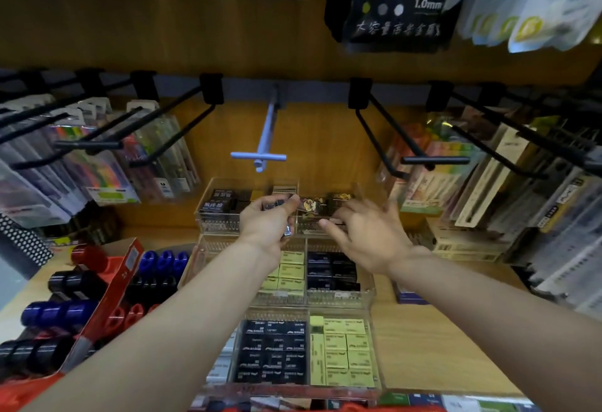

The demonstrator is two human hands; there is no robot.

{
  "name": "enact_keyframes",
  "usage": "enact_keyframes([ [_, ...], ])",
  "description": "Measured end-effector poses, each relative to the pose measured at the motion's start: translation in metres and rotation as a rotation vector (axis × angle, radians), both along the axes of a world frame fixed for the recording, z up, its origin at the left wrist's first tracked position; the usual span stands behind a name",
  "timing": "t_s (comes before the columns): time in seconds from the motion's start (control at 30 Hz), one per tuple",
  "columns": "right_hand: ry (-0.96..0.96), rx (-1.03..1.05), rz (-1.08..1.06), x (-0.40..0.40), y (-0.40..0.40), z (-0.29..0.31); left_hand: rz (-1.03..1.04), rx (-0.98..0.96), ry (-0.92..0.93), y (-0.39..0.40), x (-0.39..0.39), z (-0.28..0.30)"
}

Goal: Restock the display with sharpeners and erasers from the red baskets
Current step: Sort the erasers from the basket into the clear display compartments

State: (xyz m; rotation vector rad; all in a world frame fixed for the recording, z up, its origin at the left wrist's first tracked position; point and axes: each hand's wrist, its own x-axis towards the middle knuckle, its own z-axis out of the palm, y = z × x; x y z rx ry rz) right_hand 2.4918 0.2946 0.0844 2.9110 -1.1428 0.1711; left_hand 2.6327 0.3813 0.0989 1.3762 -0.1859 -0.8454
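The left hand [267, 222] grips a few small dark erasers [275, 204] over the top tier of a clear stepped display [366, 284], its fingers curled round them, one silvery end showing below the palm. Just beside it, the right hand [365, 232] hovers over the same tier with fingers spread and loose, holding nothing; the hands are near but apart. The top tier [208, 213] holds dark boxed erasers and patterned ones. The lower tiers hold rows of yellow erasers [345, 353] and black erasers [272, 353]. To the left, a red carton [110, 294] stands among blue and black cylinders [58, 312]. Pen packs [107, 164] hang from hooks on both sides.
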Motion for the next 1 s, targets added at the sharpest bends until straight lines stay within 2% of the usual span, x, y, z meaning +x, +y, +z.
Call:
enact_keyframes([
  [0.23,0.057,-0.007,-0.072,-0.002,-0.003,0.01,-0.008,0.037,0.003,-0.004,-0.001,0.006],
  [0.3,-0.055,0.029,0.01,-0.004,-0.003,0.01,-0.01,0.054,-0.009,-0.007,0.002,0.007],
  [0.43,-0.484,0.289,0.193,0.001,0.001,0.012,-0.059,0.073,-0.044,-0.014,0.001,0.009],
  [0.53,-0.561,0.203,0.192,0.009,-0.001,0.016,-0.11,0.063,-0.056,-0.016,-0.001,0.011],
  [0.63,-0.456,0.182,0.053,0.015,-0.007,0.017,-0.128,0.026,-0.087,-0.018,0.008,0.011],
  [0.77,-0.25,0.29,-0.177,0.036,-0.025,0.021,-0.15,-0.056,-0.051,-0.023,0.03,0.015],
  [1.0,-0.126,0.219,-0.173,0.075,-0.037,0.014,-0.108,-0.128,0.115,-0.023,0.055,-0.002],
])
